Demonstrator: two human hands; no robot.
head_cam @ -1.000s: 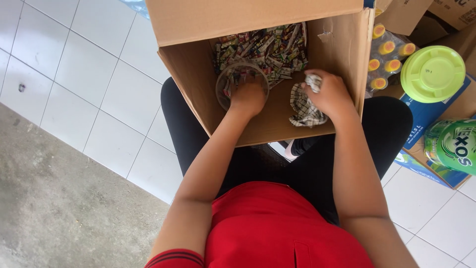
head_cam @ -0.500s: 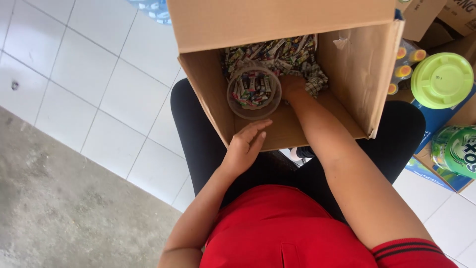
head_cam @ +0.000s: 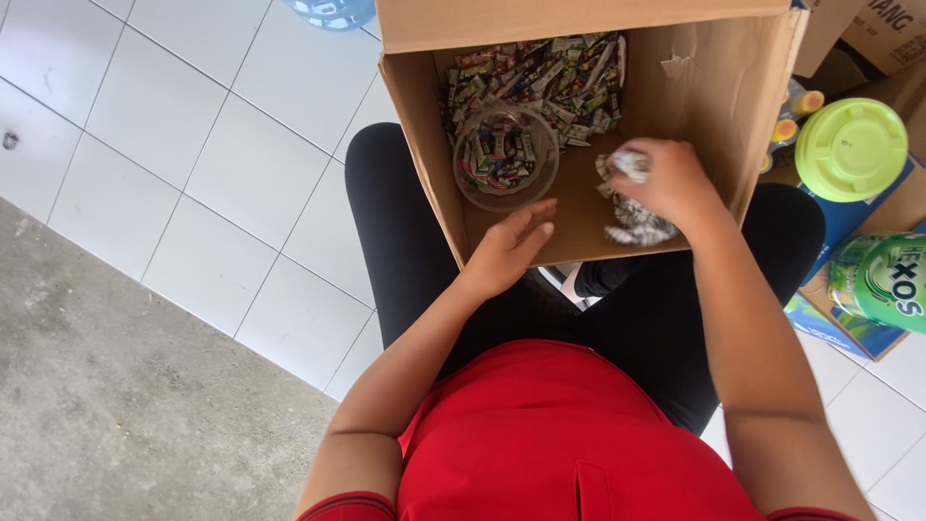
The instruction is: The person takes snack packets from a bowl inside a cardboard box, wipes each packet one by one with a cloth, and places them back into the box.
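An open cardboard box [head_cam: 762,116] rests on my lap. At its far end lies a heap of small wrapped candies [head_cam: 540,72]. A clear round plastic jar [head_cam: 504,159], partly filled with the same candies, stands in the box. My left hand [head_cam: 506,253] hovers just below the jar with fingers apart, holding nothing. My right hand [head_cam: 666,183] is closed around a handful of wrapped candies [head_cam: 632,217] over the box floor, to the right of the jar.
A lime-green round lid [head_cam: 849,150] tops a jar to the right, beside more cartons [head_cam: 868,39] and a green packet [head_cam: 883,280]. A blue bottle [head_cam: 333,12] stands past the box. White floor tiles [head_cam: 193,145] meet grey concrete [head_cam: 116,405] on the left.
My left hand let go of the jar and dropped back toward the box's near edge. My right hand reached into the candy heap and came back to the right with a handful.
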